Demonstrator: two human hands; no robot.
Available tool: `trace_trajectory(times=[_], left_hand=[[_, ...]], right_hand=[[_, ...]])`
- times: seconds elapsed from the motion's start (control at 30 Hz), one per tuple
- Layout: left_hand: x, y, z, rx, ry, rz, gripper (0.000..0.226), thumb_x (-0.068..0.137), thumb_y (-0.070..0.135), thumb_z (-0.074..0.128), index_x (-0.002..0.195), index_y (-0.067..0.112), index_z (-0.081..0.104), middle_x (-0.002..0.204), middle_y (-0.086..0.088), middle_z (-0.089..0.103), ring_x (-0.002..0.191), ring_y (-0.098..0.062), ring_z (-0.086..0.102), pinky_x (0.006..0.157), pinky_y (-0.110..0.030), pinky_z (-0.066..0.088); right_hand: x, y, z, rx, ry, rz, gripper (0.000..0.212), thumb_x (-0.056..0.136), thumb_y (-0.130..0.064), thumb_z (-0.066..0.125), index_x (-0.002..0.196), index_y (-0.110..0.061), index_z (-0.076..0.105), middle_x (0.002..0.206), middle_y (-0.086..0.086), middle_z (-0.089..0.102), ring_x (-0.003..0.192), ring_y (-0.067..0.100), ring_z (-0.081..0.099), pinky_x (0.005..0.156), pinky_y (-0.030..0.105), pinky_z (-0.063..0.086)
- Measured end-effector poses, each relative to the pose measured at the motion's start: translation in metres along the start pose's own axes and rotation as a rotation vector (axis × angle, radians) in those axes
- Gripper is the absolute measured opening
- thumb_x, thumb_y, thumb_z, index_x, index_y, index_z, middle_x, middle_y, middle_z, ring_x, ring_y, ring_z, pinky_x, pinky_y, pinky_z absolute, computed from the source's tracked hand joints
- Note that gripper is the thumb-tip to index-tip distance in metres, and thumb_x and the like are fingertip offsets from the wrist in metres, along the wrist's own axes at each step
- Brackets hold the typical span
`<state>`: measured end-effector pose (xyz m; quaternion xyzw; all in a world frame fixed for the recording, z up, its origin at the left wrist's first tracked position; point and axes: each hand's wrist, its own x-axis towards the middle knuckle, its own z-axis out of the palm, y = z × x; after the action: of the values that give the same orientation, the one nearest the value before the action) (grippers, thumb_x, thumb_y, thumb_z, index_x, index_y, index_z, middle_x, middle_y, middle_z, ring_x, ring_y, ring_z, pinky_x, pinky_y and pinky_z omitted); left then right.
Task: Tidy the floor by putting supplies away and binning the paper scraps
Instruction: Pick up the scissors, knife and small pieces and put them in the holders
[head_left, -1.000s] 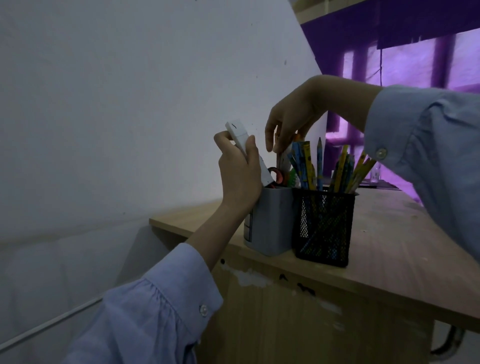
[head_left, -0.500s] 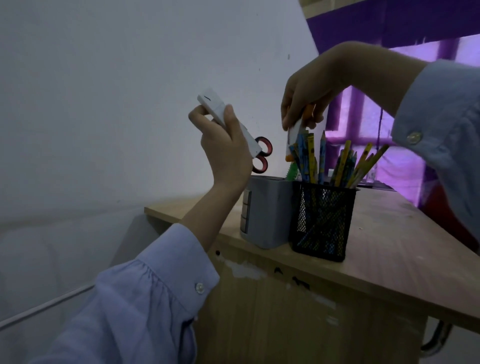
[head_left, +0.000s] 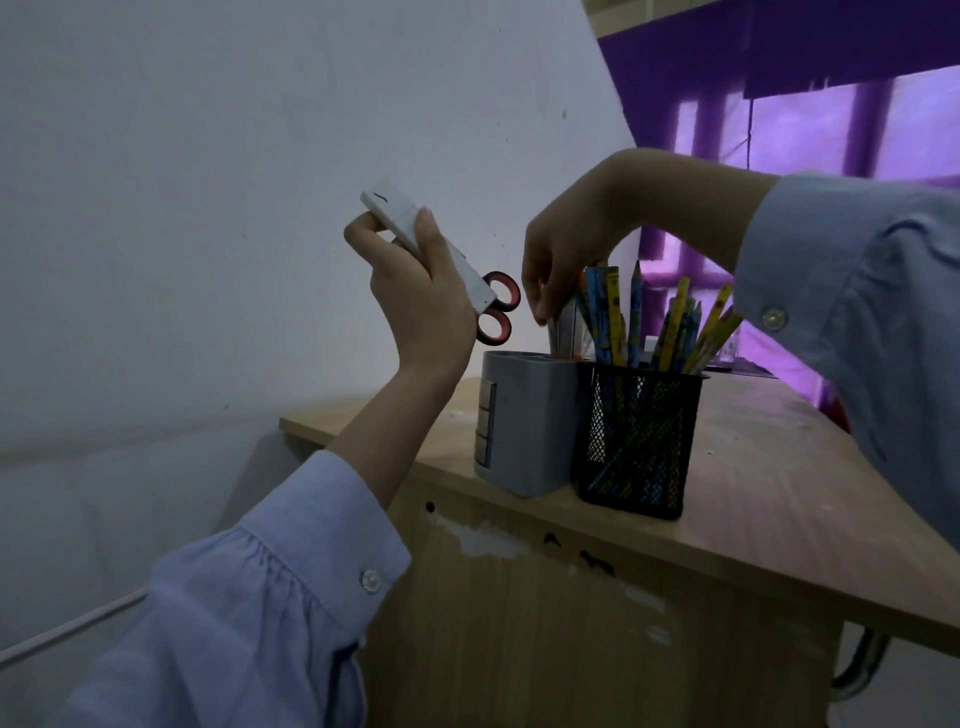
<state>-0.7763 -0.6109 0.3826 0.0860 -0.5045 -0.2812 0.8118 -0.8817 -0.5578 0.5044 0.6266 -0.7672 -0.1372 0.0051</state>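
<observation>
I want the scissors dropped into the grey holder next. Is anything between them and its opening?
Partly. The right hand hangs over the holder, at the right of its mouth, pinching a thin item standing inside. The scissors, held by the left hand, are up and left; the mouth's left part looks free.

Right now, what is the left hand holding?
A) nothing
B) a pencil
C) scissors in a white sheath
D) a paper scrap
C: the left hand grips the scissors by the white sheath, and the red-and-black handle loops stick out below the fingers.
</observation>
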Motion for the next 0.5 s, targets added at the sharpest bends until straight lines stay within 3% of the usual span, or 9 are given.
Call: trace_trajectory(times=[0.13,0.27,0.37,0.5], left_hand=[[0.002,-0.001,-0.002,-0.003,-0.014,-0.043,0.018,0.099,0.025,0.041,0.106,0.016,0.026,0.094,-0.010,0.060,0.079,-0.018,0.063,0.062,-0.015,0.054],[0.000,-0.001,-0.001,0.004,-0.052,-0.077,0.019,0.099,0.025,0.041,0.107,0.013,0.028,0.087,0.000,0.057,0.078,-0.015,0.061,0.065,-0.015,0.054],[-0.002,-0.001,0.003,-0.005,-0.068,-0.118,0.028,0.099,0.026,0.041,0.115,0.006,0.031,0.101,-0.007,0.058,0.086,-0.018,0.063,0.071,-0.021,0.056],[0.001,0.000,0.011,-0.084,-0.046,-0.212,0.019,0.099,0.026,0.041,0.107,0.014,0.029,0.088,0.011,0.050,0.078,-0.007,0.059,0.066,-0.017,0.055]], right_hand=[[0.001,-0.002,0.006,-0.017,-0.023,-0.031,0.013,0.081,-0.036,0.069,0.090,-0.028,0.074,0.089,-0.007,0.074,0.091,0.013,0.068,0.086,0.034,0.054],[-0.011,0.005,-0.001,0.038,0.052,-0.059,0.012,0.084,-0.027,0.068,0.094,-0.032,0.072,0.094,-0.008,0.073,0.090,0.011,0.068,0.073,0.029,0.056],[-0.021,0.009,-0.004,0.179,0.082,-0.115,0.024,0.081,-0.025,0.069,0.104,-0.031,0.069,0.108,-0.006,0.071,0.102,0.009,0.065,0.083,0.029,0.052],[-0.027,0.006,0.001,0.266,0.069,-0.150,0.037,0.074,-0.036,0.067,0.110,-0.026,0.067,0.107,-0.009,0.072,0.101,0.004,0.065,0.091,0.032,0.048]])
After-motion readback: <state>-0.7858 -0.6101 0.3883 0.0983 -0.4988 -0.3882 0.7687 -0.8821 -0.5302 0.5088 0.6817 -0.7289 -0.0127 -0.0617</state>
